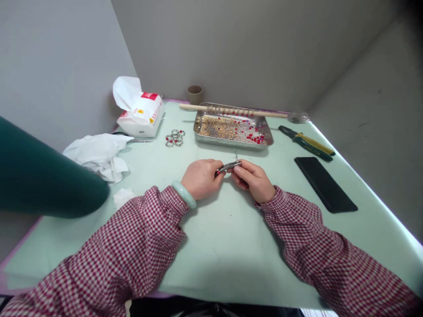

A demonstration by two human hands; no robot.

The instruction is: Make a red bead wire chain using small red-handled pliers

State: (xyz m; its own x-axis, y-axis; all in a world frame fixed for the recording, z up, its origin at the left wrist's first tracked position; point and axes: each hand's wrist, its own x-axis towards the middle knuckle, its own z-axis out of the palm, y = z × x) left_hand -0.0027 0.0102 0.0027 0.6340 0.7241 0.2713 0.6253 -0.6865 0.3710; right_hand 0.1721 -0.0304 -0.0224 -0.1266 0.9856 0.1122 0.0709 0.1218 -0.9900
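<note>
My left hand, with a pale green bangle on its wrist, is closed around the handles of small pliers. The jaws of the pliers reach to the fingertips of my right hand. Those fingers pinch a small wire piece, whose thin end sticks up above them. Most of that piece is hidden by the fingers and the jaws. Behind both hands stands a metal tray holding gold, clear and red beads.
A wooden stick strung with wire rings lies across the tray. Left of it are beaded rings, a tissue pack and crumpled tissue. Larger pliers and a black phone-like slab lie right. A green cylinder juts in from the left.
</note>
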